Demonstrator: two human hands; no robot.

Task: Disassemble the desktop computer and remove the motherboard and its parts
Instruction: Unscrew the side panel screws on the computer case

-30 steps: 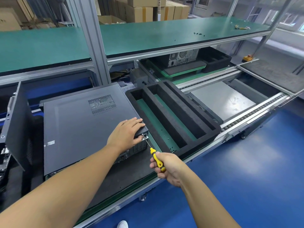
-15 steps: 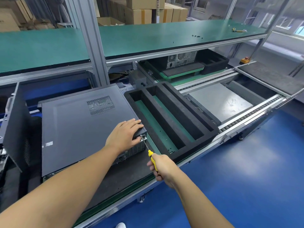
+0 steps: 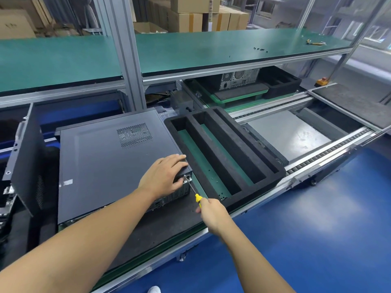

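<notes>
A dark grey desktop computer case (image 3: pixel 105 161) lies flat on the black mat, its side panel with a vent grille facing up. My left hand (image 3: pixel 165 176) rests on the case's near right corner, fingers laid over the top edge and thumb against the rear face. My right hand (image 3: pixel 211 212) grips a yellow-handled screwdriver (image 3: pixel 197 197). The metal shaft angles up to the left and its tip sits at the rear corner of the case, just under my left thumb. The handle is mostly hidden in my fist.
A black foam tray (image 3: pixel 224 153) with long slots lies right of the case. A detached dark panel (image 3: pixel 27 161) stands upright at left. Another computer (image 3: pixel 239 78) sits under the green shelf (image 3: pixel 211 51). Conveyor rails (image 3: pixel 330 151) run right; blue floor lies below.
My right hand has slid closer to the case, so less of the yellow handle shows. The left hand stays on the corner. The camera view shifted slightly.
</notes>
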